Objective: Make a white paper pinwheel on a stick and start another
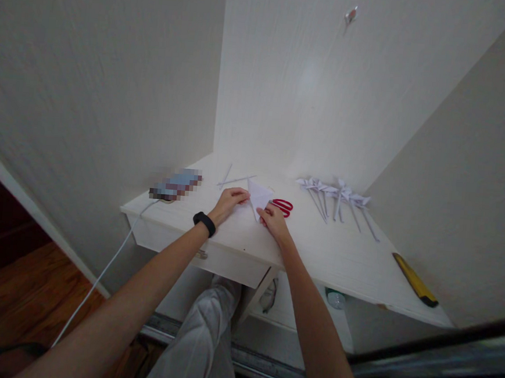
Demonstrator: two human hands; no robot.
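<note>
A folded sheet of white paper (259,195) is held between my two hands, just above the white desk. My left hand (231,202), with a black band on its wrist, pinches the paper's left edge. The lower corner is gripped by my right hand (274,221), thumb on top. Red-handled scissors (283,205) lie just beyond the right hand, their blades hidden by the paper. Behind the left hand are a few thin rolled paper sticks (237,180). Several white paper pinwheels on sticks (340,192) lie in a row to the right.
A phone-like device (178,184), blurred out, sits at the desk's left with a white cable (111,262) hanging off the front edge. A yellow-and-black cutter (415,280) lies at the right edge. Walls enclose the desk (317,258). A bottle (335,299) stands on the shelf below.
</note>
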